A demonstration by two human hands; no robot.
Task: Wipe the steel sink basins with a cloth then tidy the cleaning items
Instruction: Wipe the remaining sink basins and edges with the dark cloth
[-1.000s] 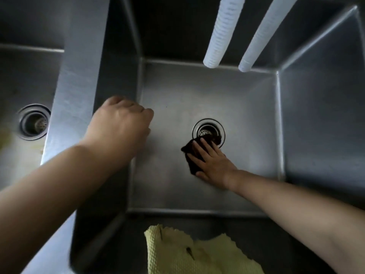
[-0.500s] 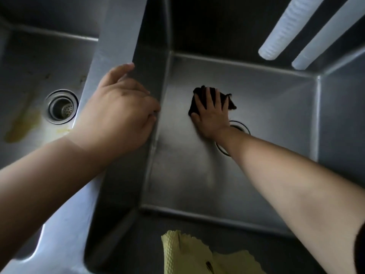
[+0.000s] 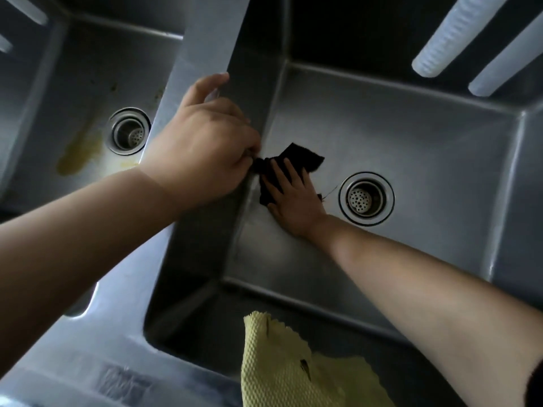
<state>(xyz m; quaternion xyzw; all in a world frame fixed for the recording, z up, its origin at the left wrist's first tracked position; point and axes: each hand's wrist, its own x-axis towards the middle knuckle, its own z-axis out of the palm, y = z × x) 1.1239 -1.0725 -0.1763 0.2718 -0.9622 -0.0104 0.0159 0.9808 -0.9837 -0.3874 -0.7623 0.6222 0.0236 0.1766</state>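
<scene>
So from my remote seat: the right hand (image 3: 293, 198) is flat on the dark cloth (image 3: 289, 168), fingers straight and spread, pressing it against the floor of the right basin (image 3: 411, 148), right up by the corner where the floor meets the divider wall. It isn't pinching anything, just palming the cloth down. The left hand (image 3: 202, 142) is draped over the divider (image 3: 202, 54) between the two basins, fingers curled over its edge like a brace; from here I can't tell how tightly it's hooked on. The cloth looks thin, limp and light, probably damp, so I'd guess it bunches and slides under the palm rather than holding any shape. On slick steel it'll skate easily, so flat pressure with spread fingers seems the right way to drive it. To pick it up I'd pinch the loose corner poking out past the fingertips. The drain (image 3: 365, 198) sits just beside the right wrist, and a stray thread from the cloth seems to trail toward it. A yellow cloth (image 3: 293, 365) hangs over the near rim. The left basin (image 3: 73, 83) shows a yellowish stain by its own drain, so I reckon that one isn't done yet. Two white ribbed tubes (image 3: 440, 39) hang top right.
</scene>
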